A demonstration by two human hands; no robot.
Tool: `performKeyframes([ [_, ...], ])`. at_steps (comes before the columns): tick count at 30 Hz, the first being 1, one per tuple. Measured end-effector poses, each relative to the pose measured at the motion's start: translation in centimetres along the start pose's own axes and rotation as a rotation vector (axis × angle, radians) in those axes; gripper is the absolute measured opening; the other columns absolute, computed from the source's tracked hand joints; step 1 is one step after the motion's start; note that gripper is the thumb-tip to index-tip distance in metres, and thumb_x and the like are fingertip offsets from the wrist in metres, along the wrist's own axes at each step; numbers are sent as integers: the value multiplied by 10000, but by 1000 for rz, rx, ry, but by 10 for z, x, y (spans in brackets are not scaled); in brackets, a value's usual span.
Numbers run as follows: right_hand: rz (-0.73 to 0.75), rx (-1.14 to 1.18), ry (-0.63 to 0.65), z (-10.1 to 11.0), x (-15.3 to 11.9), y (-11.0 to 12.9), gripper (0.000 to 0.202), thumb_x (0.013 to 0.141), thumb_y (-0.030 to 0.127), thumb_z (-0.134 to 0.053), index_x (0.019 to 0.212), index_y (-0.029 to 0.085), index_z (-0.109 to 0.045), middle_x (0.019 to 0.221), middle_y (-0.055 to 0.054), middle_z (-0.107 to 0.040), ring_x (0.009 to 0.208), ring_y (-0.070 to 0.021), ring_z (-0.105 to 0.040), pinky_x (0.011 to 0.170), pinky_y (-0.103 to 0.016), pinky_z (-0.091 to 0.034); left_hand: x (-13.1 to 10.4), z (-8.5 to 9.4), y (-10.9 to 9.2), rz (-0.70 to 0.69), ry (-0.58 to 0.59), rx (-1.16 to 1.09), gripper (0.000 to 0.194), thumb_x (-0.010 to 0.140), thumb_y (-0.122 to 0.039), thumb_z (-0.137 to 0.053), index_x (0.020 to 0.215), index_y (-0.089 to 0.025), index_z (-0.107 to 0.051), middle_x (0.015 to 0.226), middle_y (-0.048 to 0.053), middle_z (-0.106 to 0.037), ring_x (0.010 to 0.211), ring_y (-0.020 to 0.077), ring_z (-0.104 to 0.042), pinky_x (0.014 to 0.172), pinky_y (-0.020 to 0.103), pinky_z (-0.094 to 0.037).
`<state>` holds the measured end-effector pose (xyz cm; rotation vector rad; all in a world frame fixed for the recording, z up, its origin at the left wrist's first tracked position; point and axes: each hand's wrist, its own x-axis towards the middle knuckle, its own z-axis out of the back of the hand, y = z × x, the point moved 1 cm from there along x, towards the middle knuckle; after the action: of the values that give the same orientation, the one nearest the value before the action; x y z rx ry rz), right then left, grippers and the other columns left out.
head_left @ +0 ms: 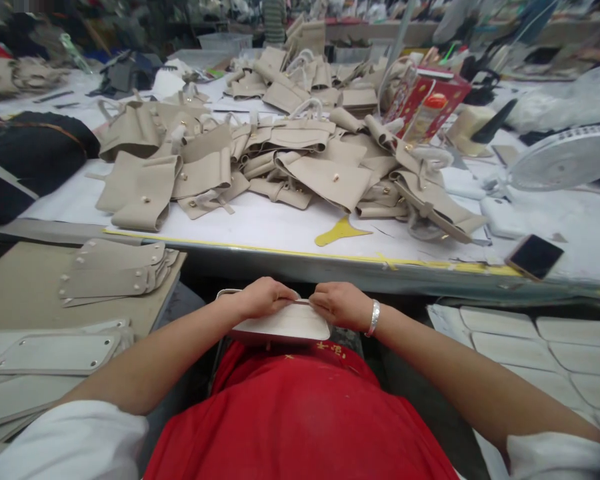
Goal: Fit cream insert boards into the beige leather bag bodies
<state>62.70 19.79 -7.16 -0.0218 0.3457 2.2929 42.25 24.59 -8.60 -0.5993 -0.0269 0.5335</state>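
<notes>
Both my hands hold a white oblong leather panel (285,325) just above my lap, over a red apron. My left hand (263,298) grips the panel's upper left edge with fingers curled. My right hand (341,305), with a silver bracelet on its wrist, pinches the upper edge right beside the left hand. The fingertips of both hands nearly meet at the middle of the panel's top edge.
A big heap of beige leather pieces (280,160) covers the white worktable (280,227). Stacked beige strips (115,270) and white panels (55,350) lie on a board at left. More white panels (530,340) at right; a phone (534,256), a fan (565,159), a red box (425,100).
</notes>
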Motion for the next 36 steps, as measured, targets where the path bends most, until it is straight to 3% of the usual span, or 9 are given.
performKeyframes([
  [5,-45,274,59,4,15,-15,322,881,316,-386,776,143,-636,775,-49,-583,685,-121,-501,615,-232,-329,-4,0,1,-34,55,119,308,881,-223,-393,1102,-236,-607,1076,-1,-647,950,142,-605,821,194,-416],
  [9,-141,633,272,-5,38,-34,298,812,383,-478,670,135,-561,604,14,-495,575,-96,-437,542,-216,-315,-9,-6,3,-52,87,220,382,833,-153,-413,1188,-223,-538,1194,16,-586,1031,161,-575,835,212,-424],
  [12,-134,795,382,-14,53,-39,304,758,440,-549,698,144,-515,597,44,-438,571,-83,-390,524,-202,-305,-10,-12,6,-71,69,239,407,837,-148,-402,1227,-209,-502,1248,34,-546,1050,170,-567,836,221,-430],
  [16,-90,906,457,-20,67,-35,337,731,466,-598,746,155,-469,628,61,-397,582,-71,-353,520,-191,-285,-13,-12,18,-112,35,172,419,817,-125,-428,1218,-210,-518,1196,52,-583,1016,183,-585,808,231,-445],
  [20,-124,1051,568,-22,77,-35,360,744,481,-598,736,159,-439,599,73,-369,540,-58,-316,495,-189,-257,-30,1,40,-163,-24,10,344,804,-125,-459,1096,-235,-602,1047,15,-657,918,167,-619,777,203,-442],
  [23,-132,1104,630,-23,87,-34,370,750,491,-596,725,160,-432,571,82,-338,512,-53,-277,477,-195,-226,-43,11,53,-195,-42,-46,325,812,-121,-447,1072,-225,-612,1075,18,-645,941,162,-611,795,187,-429],
  [29,-100,1121,634,-21,120,-13,419,715,527,-609,687,149,-430,598,74,-361,554,-57,-305,518,-201,-253,-52,17,59,-175,115,46,406,829,-105,-406,1200,-209,-534,1194,41,-583,1024,167,-579,870,202,-408],
  [33,-25,1063,627,-24,148,2,404,717,504,-600,657,154,-410,592,74,-358,562,-59,-303,529,-203,-259,-71,18,71,-147,44,24,483,790,-67,-426,1229,-247,-513,1216,26,-570,1036,150,-574,896,205,-411],
  [36,47,1044,626,-31,172,12,362,725,458,-592,650,157,-405,582,76,-353,555,-57,-302,528,-202,-266,-94,18,82,-114,-24,71,475,787,-69,-426,1232,-214,-513,1226,51,-561,1050,164,-568,890,232,-434],
])
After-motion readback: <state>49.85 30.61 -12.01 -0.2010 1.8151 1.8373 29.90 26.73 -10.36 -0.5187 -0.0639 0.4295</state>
